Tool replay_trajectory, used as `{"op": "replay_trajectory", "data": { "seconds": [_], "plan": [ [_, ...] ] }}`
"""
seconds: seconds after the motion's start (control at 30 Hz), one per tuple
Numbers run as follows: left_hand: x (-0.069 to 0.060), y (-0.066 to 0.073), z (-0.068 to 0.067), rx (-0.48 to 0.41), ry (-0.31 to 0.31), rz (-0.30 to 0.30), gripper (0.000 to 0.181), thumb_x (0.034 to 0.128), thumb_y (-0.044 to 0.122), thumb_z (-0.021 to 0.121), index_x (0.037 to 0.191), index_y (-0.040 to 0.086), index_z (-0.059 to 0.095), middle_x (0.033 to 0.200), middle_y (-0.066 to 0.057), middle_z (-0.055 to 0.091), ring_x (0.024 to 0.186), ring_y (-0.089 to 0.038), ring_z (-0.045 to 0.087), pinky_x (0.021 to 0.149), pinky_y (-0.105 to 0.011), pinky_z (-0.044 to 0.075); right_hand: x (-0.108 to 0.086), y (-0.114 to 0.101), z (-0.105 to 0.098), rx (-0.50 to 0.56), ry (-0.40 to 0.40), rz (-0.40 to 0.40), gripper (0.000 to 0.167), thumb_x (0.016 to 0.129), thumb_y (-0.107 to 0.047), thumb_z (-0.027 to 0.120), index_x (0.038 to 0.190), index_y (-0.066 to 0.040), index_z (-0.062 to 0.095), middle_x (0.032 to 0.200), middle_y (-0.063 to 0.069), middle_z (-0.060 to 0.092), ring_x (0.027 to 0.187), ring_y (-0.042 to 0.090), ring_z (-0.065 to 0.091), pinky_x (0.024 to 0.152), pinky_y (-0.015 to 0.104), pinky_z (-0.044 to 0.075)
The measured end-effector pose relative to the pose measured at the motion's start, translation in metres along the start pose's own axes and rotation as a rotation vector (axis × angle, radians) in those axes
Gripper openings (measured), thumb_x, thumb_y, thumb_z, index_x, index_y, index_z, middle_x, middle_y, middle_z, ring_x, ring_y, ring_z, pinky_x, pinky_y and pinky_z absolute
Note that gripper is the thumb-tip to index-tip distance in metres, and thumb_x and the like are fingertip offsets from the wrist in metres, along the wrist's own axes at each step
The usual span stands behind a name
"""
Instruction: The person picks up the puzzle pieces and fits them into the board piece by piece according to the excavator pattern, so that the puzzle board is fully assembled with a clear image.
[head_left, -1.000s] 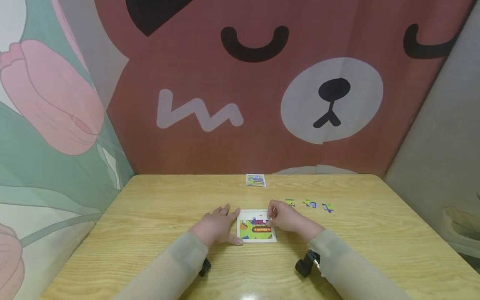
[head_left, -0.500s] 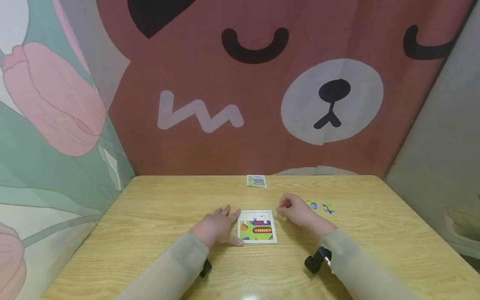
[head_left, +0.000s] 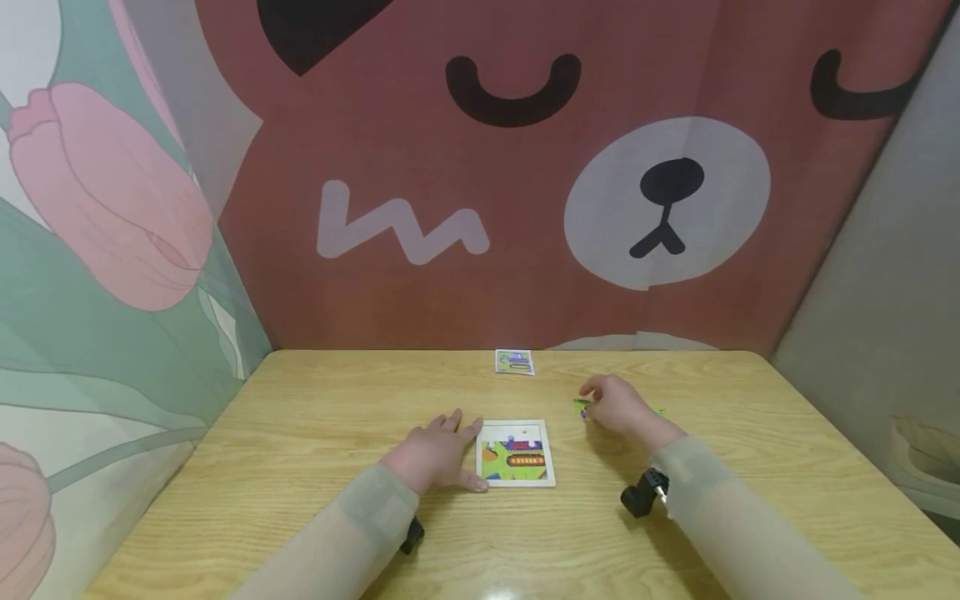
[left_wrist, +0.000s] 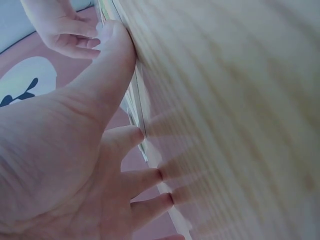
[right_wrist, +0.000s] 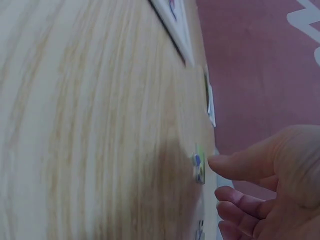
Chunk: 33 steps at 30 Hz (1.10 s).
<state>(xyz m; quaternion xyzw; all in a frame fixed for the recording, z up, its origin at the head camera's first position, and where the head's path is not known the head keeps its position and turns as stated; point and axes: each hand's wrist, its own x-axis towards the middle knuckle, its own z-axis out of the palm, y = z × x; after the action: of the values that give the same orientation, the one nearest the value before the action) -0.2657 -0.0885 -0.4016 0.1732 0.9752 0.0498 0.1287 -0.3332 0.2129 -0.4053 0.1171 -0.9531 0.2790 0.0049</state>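
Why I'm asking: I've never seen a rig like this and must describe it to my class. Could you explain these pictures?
There is no robot, just a person's two bare hands. The head picture comes from a camera worn on the head, looking forward and down. The other two come from wrist cameras, so the table looks tipped sideways there.

On the wooden table lies a white puzzle tray, its lower part filled with joined pieces. A picture card lies near the far edge, and loose pieces lie to the tray's right, partly hidden by the right hand.

The left hand rests spread at the tray's left edge. The right hand's thumb is close to a loose piece; whether they touch is unclear, and I see nothing held.
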Motion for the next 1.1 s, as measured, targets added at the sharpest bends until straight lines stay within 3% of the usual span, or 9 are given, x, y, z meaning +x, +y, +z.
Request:
{"op": "replay_trajectory", "data": {
  "seconds": [0.23,0.57,0.87,1.1],
  "plan": [
    [0.0001,0.0010,-0.0004,-0.003,-0.001,0.001,0.099,0.0767,0.067,0.070,0.157,0.022,0.032,0.160,-0.014,0.026,0.144,-0.037,0.026,0.110,-0.059,0.029,0.0007,0.0027,0.0012,-0.045,0.001,-0.007,0.033,0.078,-0.005,0.080,0.108,0.004,0.068,0.092,0.014,0.058,0.083,0.027,0.054,0.072,0.042,0.047],
    [-0.0002,0.0011,0.0013,0.003,0.000,-0.002,0.100,0.0755,0.067,0.070,0.156,0.022,0.032,0.160,-0.014,0.027,0.144,-0.037,0.026,0.110,-0.059,0.029,0.0034,0.0074,0.0060,-0.047,-0.001,0.062,0.030,0.080,-0.007,0.081,0.102,0.004,0.063,0.099,0.014,0.057,0.088,0.028,0.055,0.080,0.046,0.049],
    [-0.0009,0.0009,-0.0001,0.006,0.001,-0.006,0.099,0.0757,0.067,0.070,0.156,0.022,0.033,0.159,-0.014,0.028,0.144,-0.037,0.027,0.110,-0.059,0.030,0.0047,0.0102,0.0071,-0.004,0.018,0.080,0.035,0.079,-0.008,0.083,0.098,-0.001,0.054,0.090,0.010,0.056,0.079,0.024,0.052,0.070,0.040,0.046],
    [-0.0009,0.0003,-0.0004,0.003,0.002,-0.004,0.099,0.0759,0.067,0.070,0.156,0.022,0.033,0.159,-0.014,0.027,0.144,-0.037,0.026,0.110,-0.059,0.030,0.0064,0.0101,0.0061,0.028,0.082,0.082,0.017,0.085,-0.002,0.073,0.089,-0.002,0.057,0.084,0.008,0.058,0.074,0.023,0.053,0.064,0.036,0.046]
  ]
}}
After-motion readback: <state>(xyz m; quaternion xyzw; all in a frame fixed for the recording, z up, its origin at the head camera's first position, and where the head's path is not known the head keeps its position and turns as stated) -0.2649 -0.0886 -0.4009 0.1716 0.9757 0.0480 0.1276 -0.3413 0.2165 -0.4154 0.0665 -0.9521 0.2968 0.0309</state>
